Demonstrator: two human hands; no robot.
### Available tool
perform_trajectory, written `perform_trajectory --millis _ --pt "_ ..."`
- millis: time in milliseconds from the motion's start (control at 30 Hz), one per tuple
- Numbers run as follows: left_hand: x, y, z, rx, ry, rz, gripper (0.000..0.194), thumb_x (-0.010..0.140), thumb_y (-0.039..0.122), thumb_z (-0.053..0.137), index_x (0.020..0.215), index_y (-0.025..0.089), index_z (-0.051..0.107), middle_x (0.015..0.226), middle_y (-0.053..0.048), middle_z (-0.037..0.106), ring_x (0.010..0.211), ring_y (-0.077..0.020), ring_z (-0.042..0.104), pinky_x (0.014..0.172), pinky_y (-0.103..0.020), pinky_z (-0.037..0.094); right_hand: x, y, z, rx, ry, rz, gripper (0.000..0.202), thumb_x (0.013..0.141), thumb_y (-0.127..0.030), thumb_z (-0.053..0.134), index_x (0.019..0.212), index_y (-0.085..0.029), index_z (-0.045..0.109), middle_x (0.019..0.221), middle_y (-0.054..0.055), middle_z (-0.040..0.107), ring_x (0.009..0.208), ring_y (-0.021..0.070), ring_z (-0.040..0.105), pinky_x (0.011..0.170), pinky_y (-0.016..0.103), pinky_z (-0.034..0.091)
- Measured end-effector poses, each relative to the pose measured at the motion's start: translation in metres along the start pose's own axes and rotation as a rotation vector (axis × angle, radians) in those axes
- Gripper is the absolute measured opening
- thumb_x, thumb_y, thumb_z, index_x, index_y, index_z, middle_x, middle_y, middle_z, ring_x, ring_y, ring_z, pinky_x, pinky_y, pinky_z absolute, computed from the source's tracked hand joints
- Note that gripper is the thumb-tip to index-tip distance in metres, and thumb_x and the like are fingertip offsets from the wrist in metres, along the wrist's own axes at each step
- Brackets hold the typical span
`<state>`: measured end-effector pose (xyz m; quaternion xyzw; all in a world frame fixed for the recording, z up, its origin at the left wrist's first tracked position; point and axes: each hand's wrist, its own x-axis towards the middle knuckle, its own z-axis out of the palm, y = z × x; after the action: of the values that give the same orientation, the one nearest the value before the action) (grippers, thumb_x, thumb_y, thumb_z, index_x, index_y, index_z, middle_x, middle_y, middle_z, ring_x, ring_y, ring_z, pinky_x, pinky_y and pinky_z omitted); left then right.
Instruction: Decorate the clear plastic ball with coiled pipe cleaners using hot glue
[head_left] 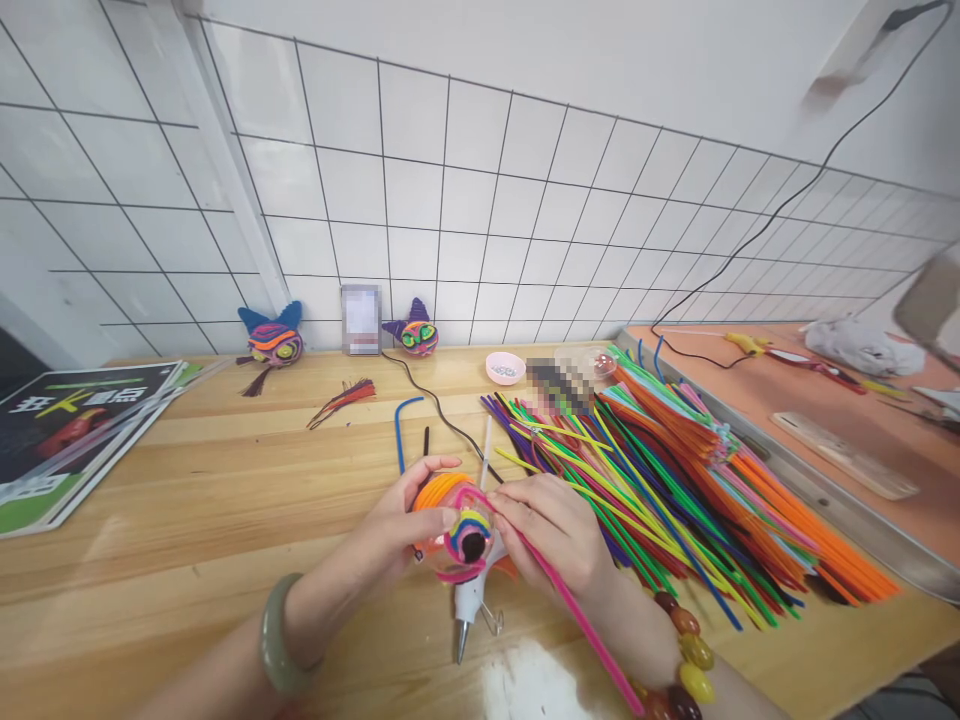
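My left hand is wrapped round a clear ball partly covered with coils of coloured pipe cleaner, orange on top. On its front is an eye-like round with a black centre ringed in yellow, blue and pink. My right hand pinches a pink pipe cleaner against the ball's upper right side; its long free end runs down to the lower right. Beneath the ball, on the table, lies a white glue gun, its metal nozzle pointing toward me. My hands hide much of the ball and the gun.
Bundles of coloured pipe cleaners spread over the right of the wooden table. Behind stand two finished-looking ball figures, one blue-eared, one purple-eared. A pink bowl and a black cord lie near the wall. A printed board is at left.
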<state>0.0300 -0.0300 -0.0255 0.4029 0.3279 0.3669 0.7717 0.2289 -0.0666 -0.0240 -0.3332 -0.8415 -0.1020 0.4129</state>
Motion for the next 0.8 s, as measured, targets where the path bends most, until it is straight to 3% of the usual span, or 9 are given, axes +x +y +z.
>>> perform_trajectory --millis 800 --pt "-0.001 0.000 0.003 -0.092 0.039 0.060 0.057 0.059 0.023 0.081 0.110 0.022 0.054 0.095 -0.002 0.065 0.079 -0.0164 0.062 0.067 -0.024 0.049 0.011 -0.017 -0.002 -0.090 -0.030 -0.013 0.038 0.083 -0.006 0.049 0.121 -0.010 0.056 0.102 0.018 0.069 0.094 0.0270 0.066 0.073 0.042 0.058"
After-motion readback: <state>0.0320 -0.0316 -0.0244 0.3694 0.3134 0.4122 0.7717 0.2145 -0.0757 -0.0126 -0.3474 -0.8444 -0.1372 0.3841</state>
